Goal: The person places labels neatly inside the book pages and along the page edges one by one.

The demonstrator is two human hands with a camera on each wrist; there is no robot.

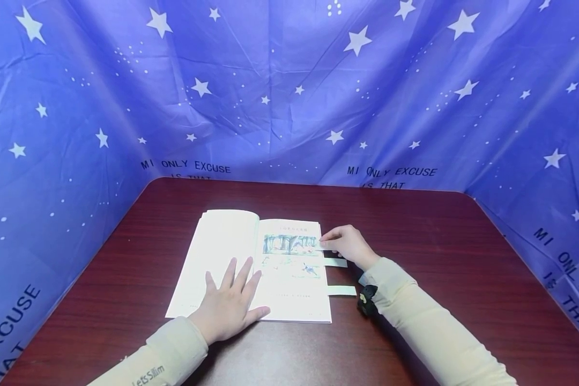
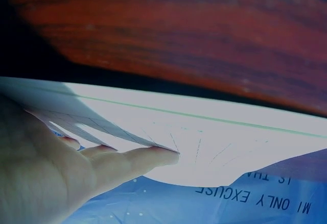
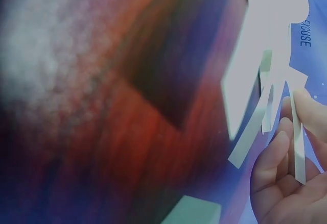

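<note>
An open book [image 1: 217,241] lies on the table, with bright pages and coloured pictures on its right page [image 1: 289,305]. My left hand [image 1: 229,305] rests on the left page near the lower edge, fingers spread across to the fold. The left wrist view shows this hand [image 2: 97,170] against the white paper. At the book's right edge, my right hand [image 1: 353,247] pinches a narrow pale paper strip [image 3: 298,147] between thumb and fingers. Two more strips, an upper one [image 1: 336,262] and a lower one [image 1: 341,290], stick out from the same edge below that hand.
The dark red-brown table [image 1: 395,214] has rounded far corners. Blue cloth [image 1: 289,118] with white stars and printed words hangs behind and at both sides. A black band with a small ornament [image 1: 366,299] sits at the right cuff.
</note>
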